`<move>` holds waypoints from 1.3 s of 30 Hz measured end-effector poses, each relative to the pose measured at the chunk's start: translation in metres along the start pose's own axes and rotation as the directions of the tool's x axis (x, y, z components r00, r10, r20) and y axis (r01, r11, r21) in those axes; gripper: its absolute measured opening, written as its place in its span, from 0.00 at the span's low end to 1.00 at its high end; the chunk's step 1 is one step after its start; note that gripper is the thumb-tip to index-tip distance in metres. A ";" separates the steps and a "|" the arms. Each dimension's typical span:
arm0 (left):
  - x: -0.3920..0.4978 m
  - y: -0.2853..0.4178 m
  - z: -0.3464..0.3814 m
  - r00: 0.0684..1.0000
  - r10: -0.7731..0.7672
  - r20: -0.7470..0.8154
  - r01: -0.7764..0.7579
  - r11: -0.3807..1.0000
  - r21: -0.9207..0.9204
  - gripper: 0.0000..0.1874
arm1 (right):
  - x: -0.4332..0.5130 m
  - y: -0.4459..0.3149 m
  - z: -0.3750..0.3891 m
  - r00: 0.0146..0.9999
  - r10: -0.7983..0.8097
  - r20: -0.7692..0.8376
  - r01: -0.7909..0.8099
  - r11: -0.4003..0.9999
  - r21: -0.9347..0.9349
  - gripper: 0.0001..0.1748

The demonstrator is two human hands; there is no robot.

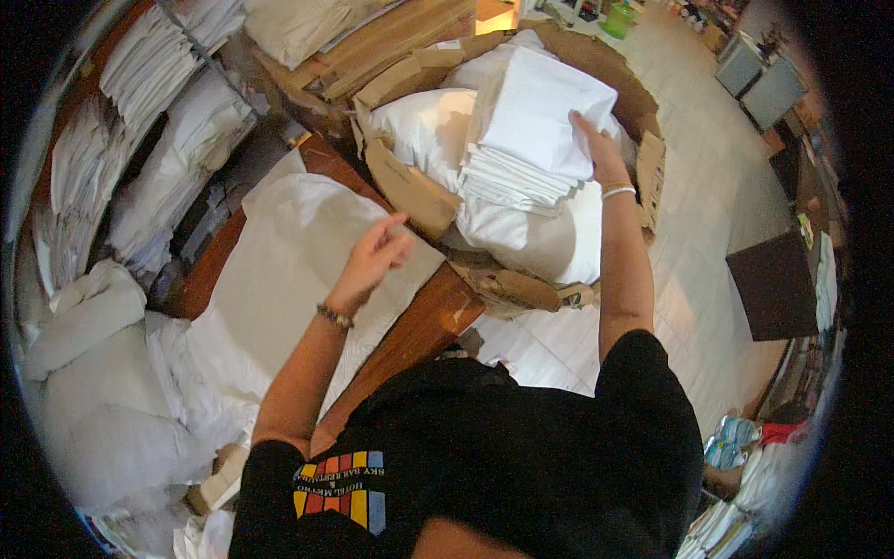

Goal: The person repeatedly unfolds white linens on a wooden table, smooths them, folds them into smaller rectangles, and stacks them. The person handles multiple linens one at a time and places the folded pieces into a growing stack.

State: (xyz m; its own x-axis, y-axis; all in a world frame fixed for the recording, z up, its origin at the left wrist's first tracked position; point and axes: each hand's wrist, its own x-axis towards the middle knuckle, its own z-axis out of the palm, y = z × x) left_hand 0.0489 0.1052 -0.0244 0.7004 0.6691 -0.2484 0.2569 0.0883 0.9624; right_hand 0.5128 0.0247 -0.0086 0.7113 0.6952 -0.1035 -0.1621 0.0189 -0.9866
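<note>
My right hand (601, 150) lies against the right edge of a stack of folded white cloths (538, 126), thumb on top; whether it grips any cloth is hard to tell. The stack rests on bulging white bundles (531, 241) inside a large open cardboard box (412, 192). My left hand (377, 251), slightly blurred, is raised over a brown wooden table (433, 314) with its fingers partly curled and nothing seen in them. Beneath it, a white cloth (279, 279) is spread over the tabletop.
Shelves at the left hold piles of folded white linens (150, 63). A heap of white fabric (105, 405) lies at the lower left. On the floor at the right stands a dark brown box-like piece (775, 286). A green plastic bottle (618, 19) is beyond the cardboard box.
</note>
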 end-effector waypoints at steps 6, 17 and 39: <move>0.096 0.086 0.036 0.920 0.390 -0.030 -0.382 0.912 0.148 0.22 | -0.023 0.005 -0.009 0.834 -0.502 -0.231 0.270 0.735 -0.623 0.42; 0.188 0.094 0.088 0.930 0.343 -0.132 -0.336 0.939 0.072 0.32 | -0.022 0.013 0.021 0.789 -0.610 -0.080 0.481 0.693 -0.537 0.39; 0.188 0.083 0.140 0.856 0.487 0.174 -0.358 0.315 0.879 0.44 | 0.074 -0.021 0.108 0.892 -0.140 0.430 0.417 -0.112 -0.902 0.51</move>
State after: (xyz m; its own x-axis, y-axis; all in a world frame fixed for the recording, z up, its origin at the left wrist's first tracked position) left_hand 0.2950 0.1355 -0.0071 0.8403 0.4876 0.2368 0.4157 -0.8601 0.2957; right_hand 0.4952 0.1533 0.0180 0.3636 0.9262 0.0999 0.9315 -0.3607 -0.0460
